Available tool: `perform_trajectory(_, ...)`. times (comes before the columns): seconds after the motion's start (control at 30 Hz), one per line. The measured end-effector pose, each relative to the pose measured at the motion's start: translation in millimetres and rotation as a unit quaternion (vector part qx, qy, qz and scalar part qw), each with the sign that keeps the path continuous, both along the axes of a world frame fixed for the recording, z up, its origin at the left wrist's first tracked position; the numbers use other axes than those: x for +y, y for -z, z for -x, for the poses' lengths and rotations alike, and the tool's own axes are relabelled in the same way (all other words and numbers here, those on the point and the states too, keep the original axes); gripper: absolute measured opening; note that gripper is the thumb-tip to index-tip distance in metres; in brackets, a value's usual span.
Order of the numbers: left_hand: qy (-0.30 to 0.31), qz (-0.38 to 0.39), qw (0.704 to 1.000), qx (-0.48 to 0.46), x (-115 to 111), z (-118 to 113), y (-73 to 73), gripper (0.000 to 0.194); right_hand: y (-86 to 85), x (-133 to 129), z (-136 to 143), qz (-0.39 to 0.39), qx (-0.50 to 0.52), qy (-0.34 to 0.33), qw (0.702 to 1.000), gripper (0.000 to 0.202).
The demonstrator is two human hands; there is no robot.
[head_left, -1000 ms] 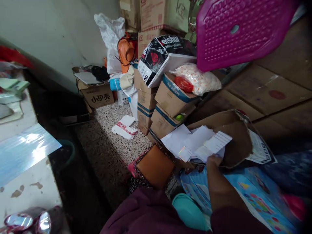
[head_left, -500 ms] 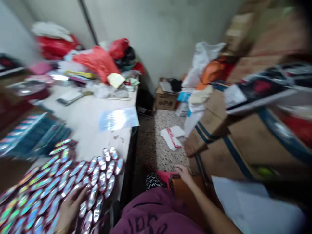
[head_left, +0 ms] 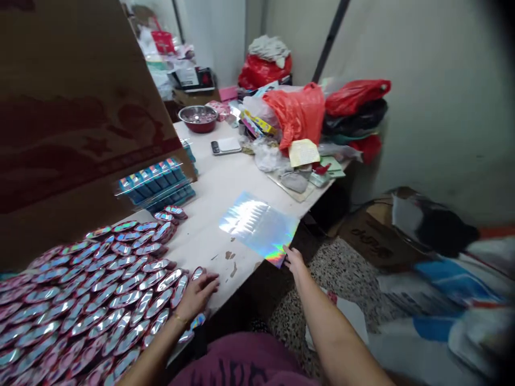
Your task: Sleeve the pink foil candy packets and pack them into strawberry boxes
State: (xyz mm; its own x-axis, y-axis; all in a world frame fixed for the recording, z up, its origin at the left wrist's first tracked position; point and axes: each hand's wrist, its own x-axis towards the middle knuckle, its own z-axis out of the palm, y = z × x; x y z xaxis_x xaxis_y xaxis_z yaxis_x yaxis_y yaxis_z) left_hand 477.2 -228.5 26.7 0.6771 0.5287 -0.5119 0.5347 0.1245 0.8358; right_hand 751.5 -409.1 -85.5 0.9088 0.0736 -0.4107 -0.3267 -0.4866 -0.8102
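Note:
A shiny holographic sheet [head_left: 257,222] lies on the white table, one corner jutting past the edge. At that corner my right hand [head_left: 293,259] has its fingers closed on the sheet's edge. My left hand [head_left: 196,295] rests at the right end of a wide spread of oval, mirror-topped pieces with pink-red rims [head_left: 124,297]. Its fingers are stretched out and slightly apart, over the outermost pieces, and it grips nothing that I can see.
A tall cardboard box [head_left: 80,118] stands at the left, with blue packs in clear plastic [head_left: 156,182] beside it. Farther back are a phone [head_left: 226,146], a metal bowl [head_left: 198,118] and red plastic bags [head_left: 298,112]. Cartons and bags crowd the floor at right.
The view has swung left toward the table. My right hand has moved from beside my lap to the holographic sheet's corner. My left hand has shifted to the spread's right end.

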Motion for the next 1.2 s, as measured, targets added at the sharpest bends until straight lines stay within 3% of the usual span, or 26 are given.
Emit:
perform_trajectory(0.1, 0.027, 0.026, 0.999, 0.014, -8, -44, 9.0, 0.046, 13.7, 1, -13, -0.03, 0.059, 0.013, 0.998, 0.028)
perform_trajectory(0.23, 0.082, -0.004, 0.996, 0.025, -9, -77, 34.1, 0.047, 19.0, 3, -19, -0.074, 0.066, 0.038, 0.994, 0.027)
perform_trajectory(0.33, 0.138, -0.07, 0.987, 0.046, -6, -95, 45.0, 0.042, 6.0, 2, -30, -0.112, 0.044, 0.037, 0.992, 0.027)
perform_trajectory(0.4, 0.163, -0.169, 0.971, 0.038, -4, -110, 36.5, 0.04, -18.3, -2, -41, -0.144, 0.023, -0.001, 0.989, 0.027)
perform_trajectory(0.43, 0.169, -0.235, 0.957, 0.017, -3, -120, 25.3, 0.04, -36.2, -5, -47, -0.159, 0.009, -0.04, 0.986, 0.026)
perform_trajectory(0.5, 0.169, -0.383, 0.906, -0.062, -1, -143, -11.8, 0.044, -82.5, -12, -61, -0.182, -0.041, -0.194, 0.963, 0.022)
perform_trajectory(0.6, 0.178, -0.546, 0.803, -0.158, 0, -178, -92.4, 0.056, -166.6, -18, -81, -0.153, -0.07, -0.38, 0.91, 0.021)
perform_trajectory(0.7, 0.237, -0.622, 0.718, -0.202, 2, -200, -166.0, 0.047, -243.0, -11, -93, -0.105, -0.085, -0.529, 0.838, 0.021)
perform_trajectory(0.77, 0.27, -0.634, 0.697, -0.196, 6, -203, -192.8, 0.034, -278.7, 1, -92, -0.073, -0.127, -0.588, 0.796, 0.02)
perform_trajectory(0.83, 0.297, -0.626, 0.701, -0.171, 11, -199, -199.6, 0.024, -300.3, 15, -87, -0.045, -0.18, -0.624, 0.759, 0.021)
perform_trajectory(0.93, 0.3, -0.591, 0.738, -0.128, 19, -185, -187.1, 0.024, -312.0, 32, -75, -0.013, -0.255, -0.651, 0.715, 0.022)
perform_trajectory(1.07, 0.243, -0.483, 0.834, -0.109, 25, -164, -165.4, 0.023, -311.2, 51, -57, 0.058, -0.384, -0.656, 0.647, 0.02)
perform_trajectory(1.2, 0.166, -0.347, 0.912, -0.14, 27, -148, -155.4, 0.021, -308.6, 71, -35, 0.112, -0.545, -0.627, 0.546, 0.028)
